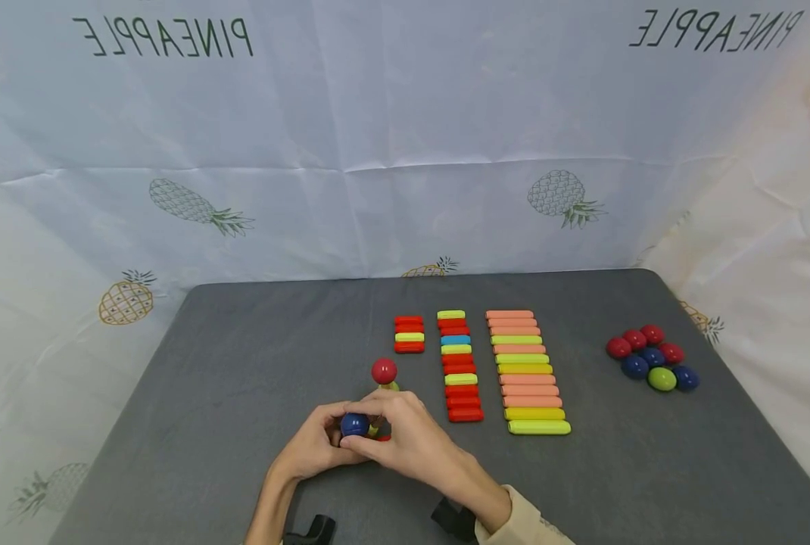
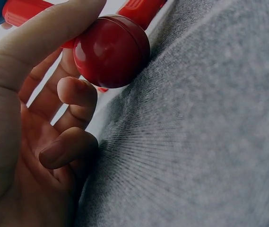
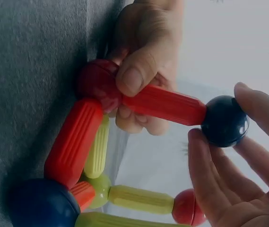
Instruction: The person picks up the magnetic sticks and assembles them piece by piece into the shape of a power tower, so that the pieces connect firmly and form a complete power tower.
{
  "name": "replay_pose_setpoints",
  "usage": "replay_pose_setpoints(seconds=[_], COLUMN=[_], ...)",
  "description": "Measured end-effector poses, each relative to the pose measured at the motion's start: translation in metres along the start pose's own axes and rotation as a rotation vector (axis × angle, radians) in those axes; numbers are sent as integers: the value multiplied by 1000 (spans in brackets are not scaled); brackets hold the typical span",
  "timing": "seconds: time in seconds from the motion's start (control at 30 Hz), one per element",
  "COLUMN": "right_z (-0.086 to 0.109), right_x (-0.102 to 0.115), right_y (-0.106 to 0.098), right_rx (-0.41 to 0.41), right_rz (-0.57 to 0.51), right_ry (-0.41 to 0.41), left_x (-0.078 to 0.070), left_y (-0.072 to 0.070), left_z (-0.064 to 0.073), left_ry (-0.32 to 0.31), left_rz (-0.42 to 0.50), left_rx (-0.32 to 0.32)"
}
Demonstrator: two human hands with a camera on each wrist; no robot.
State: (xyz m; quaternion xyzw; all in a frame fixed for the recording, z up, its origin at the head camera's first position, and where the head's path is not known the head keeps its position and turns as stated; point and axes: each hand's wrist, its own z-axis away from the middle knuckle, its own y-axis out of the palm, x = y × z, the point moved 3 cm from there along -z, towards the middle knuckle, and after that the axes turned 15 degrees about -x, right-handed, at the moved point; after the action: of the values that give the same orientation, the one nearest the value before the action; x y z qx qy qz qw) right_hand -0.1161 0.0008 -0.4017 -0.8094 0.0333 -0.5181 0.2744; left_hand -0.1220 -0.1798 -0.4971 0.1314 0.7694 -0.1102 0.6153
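A frame of balls and ribbed rods stands on the dark table near its front middle. My left hand (image 1: 313,446) pinches the red ball (image 3: 96,82) low on the frame, its thumb lying where an upright red rod (image 3: 165,105) joins it. My right hand (image 1: 415,443) holds the dark blue ball (image 3: 225,121) at the rod's top between thumb and fingertips. Another red rod (image 3: 73,142) runs from the red ball to a second blue ball (image 3: 43,203). Yellow-green rods (image 3: 141,198), a green ball (image 3: 98,190) and a raised red ball (image 1: 384,371) form the far part.
Right of the hands lie short red, green and blue rods (image 1: 462,390) in two columns. Beyond them is a column of longer pink and yellow rods (image 1: 531,380). Loose red, blue and green balls (image 1: 662,379) cluster at the right. A pineapple-print cloth (image 1: 378,219) hangs behind the table.
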Motion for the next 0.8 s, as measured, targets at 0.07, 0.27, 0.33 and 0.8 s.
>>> replay_pose_setpoints(seconds=[0.07, 0.27, 0.33, 0.8], right_z=[0, 2, 3, 7], right_x=[0, 1, 1, 4], right_y=[1, 3, 3, -56], right_rx=[12, 14, 8, -271], right_rz=[1, 4, -1, 1], right_ry=[3, -17, -16, -143], left_x=[0, -1, -1, 0], left_y=[0, 1, 1, 2], left_z=[0, 0, 0, -1], left_ry=[30, 64, 65, 2], left_rz=[8, -8, -9, -58], left_rx=[9, 4, 6, -27])
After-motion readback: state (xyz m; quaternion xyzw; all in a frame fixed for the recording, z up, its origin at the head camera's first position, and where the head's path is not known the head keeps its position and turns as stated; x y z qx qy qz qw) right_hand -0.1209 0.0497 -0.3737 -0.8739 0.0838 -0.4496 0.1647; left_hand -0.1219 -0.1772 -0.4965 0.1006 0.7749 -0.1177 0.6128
